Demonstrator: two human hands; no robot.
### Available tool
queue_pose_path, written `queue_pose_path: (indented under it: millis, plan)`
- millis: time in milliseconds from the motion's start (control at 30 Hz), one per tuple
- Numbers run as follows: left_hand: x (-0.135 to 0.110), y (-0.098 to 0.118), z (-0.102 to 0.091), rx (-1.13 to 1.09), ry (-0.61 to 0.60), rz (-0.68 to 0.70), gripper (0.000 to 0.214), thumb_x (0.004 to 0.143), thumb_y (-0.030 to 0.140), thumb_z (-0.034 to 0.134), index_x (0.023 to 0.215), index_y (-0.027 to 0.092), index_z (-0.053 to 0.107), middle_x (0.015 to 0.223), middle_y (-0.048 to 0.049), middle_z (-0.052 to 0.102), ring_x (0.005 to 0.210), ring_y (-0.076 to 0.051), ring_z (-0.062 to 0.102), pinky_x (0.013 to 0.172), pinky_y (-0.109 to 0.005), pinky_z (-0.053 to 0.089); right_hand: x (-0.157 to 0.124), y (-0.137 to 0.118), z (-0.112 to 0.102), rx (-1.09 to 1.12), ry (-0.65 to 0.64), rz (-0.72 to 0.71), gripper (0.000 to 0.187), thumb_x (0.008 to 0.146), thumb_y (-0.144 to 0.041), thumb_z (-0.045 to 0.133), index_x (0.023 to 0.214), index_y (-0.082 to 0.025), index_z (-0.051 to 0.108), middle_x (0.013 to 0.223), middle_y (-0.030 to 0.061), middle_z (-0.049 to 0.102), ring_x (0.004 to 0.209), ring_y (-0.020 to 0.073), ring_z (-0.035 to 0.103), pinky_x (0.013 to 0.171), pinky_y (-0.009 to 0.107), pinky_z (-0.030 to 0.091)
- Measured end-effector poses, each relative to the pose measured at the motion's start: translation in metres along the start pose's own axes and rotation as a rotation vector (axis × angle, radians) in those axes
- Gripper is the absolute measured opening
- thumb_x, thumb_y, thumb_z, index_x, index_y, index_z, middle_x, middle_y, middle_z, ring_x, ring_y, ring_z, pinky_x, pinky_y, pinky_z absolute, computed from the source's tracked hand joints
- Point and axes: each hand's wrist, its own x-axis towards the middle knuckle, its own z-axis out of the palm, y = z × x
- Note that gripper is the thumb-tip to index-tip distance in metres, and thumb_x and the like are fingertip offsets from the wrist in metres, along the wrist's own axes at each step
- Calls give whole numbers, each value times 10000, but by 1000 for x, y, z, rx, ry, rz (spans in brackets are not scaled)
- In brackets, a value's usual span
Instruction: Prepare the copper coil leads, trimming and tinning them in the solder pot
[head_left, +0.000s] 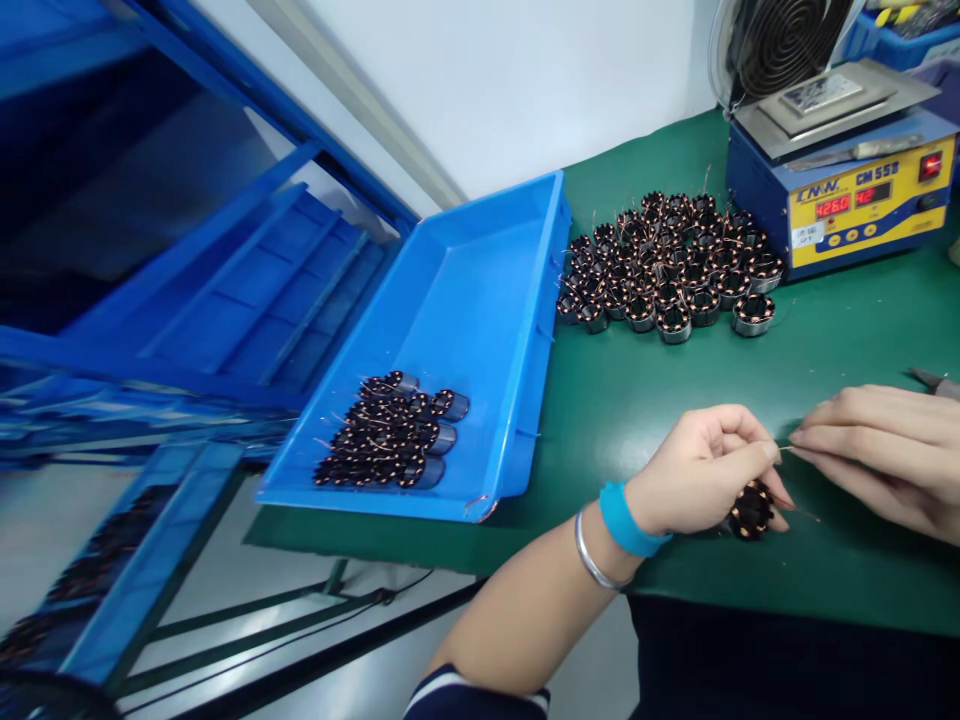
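My left hand (709, 470), with a turquoise band and a silver bangle at the wrist, is closed around a small copper-wound motor stator (751, 511). Its black slotted end and copper windings show below the fingers. A thin wire lead (784, 448) runs from the thumb and forefinger of that hand to the fingertips of my right hand (885, 455). Those right fingertips are pinched together on the wire's end. Both hands are low over the green table (645, 400).
A blue tray (480, 300) at left holds several stators (390, 430). Many more stators (667, 260) stand grouped by a blue-yellow solder pot (862, 200) with lit red digits. Dark-tipped pliers or a similar tool (934, 382) lie at the right edge. Blue racks (247, 280) stand far left.
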Motion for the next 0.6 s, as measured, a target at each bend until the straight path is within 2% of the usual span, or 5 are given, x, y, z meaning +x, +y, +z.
queue_pose_path:
  millis: [133,300,467,600]
  plan:
    - [-1,-3,2,47,39,51,640,745,652,1066,897,202,637,699,-20,757,564,-144,721,535,-209,591,13,-6,-1,-5,57,-4,202,1219,-166,573,1149,-241,747,960,33,817,766,170,788,691,292,621]
    - [-1,-5,2,70,48,81,608,786,647,1045,909,205,647,709,-20,754,567,-145,713,531,-208,579,16,-7,2,-3,55,43,187,1241,-199,570,1117,-252,699,906,13,800,714,154,788,676,269,622]
    - [1,-4,0,24,20,55,621,760,630,1061,917,207,634,708,-20,766,540,-146,707,532,-222,586,14,-9,7,-100,72,39,218,1269,-248,534,1095,-239,664,894,5,798,721,148,793,686,271,618]
    - [1,-5,0,-4,13,57,639,740,623,1076,920,209,624,705,-22,772,546,-153,722,548,-228,603,13,-8,3,-117,90,61,266,1273,-265,540,1025,-239,633,840,-12,758,666,128,746,635,260,566]
